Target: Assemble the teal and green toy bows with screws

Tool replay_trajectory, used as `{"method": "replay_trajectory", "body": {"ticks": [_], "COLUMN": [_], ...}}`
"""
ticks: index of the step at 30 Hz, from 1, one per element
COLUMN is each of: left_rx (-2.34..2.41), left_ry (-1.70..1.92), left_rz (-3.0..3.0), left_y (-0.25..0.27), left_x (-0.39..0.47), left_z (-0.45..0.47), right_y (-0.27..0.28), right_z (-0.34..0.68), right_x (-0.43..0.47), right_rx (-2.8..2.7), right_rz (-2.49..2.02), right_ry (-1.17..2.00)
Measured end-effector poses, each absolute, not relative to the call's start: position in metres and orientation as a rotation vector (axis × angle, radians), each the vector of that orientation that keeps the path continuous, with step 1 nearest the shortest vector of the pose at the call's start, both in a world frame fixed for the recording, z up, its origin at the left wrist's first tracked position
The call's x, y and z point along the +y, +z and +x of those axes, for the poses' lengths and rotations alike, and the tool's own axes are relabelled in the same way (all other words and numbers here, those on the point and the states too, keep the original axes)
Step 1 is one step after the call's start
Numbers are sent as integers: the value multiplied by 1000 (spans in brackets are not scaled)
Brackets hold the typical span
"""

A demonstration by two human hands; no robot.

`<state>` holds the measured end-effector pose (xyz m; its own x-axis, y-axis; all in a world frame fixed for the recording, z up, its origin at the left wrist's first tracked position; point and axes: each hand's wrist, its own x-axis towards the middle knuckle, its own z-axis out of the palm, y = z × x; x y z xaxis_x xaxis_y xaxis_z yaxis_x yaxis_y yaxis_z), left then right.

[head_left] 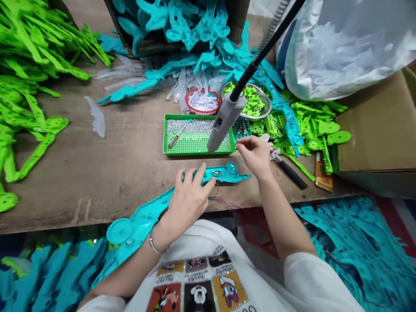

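A long turquoise plastic shell (151, 206) lies slantwise over the table's front edge, its hollow side up. My left hand (188, 201) rests across it with fingers spread, pressing it lightly. Just right of those fingers, a small metal component (216, 173) sits in the shell, and thin wires (222, 198) trail from it. My right hand (255, 156) is raised by the right corner of a green perforated tray (195, 152), thumb and forefinger pinched; what is between them is too small to make out. A grey hanging electric screwdriver (224, 123) points down over that tray.
Small screws and a hand screwdriver (178, 134) lie in the tray. Behind stand a red basket (203, 110) and a metal bowl (268, 106) of green pieces. A black-handled tool (292, 174) lies right. Green parts (29, 86), a carton (373, 134) and a white sack (325, 93) surround the workspace.
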<state>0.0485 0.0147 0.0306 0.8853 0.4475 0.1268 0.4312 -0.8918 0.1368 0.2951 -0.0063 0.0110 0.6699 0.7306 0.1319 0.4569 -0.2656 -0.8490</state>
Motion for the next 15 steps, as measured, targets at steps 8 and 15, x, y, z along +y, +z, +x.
{"method": "replay_trajectory", "body": {"ticks": [8, 15], "left_rx": [695, 691], "left_ry": [220, 237], "left_rz": [2933, 2897], "left_y": [31, 26], "left_x": [16, 17], "left_z": [49, 48], "right_y": [6, 1], "right_z": [213, 209], "right_x": [-50, -48], "right_rx": [-956, -1157], "right_rz": [-1783, -1945], "right_ry": [626, 354]}}
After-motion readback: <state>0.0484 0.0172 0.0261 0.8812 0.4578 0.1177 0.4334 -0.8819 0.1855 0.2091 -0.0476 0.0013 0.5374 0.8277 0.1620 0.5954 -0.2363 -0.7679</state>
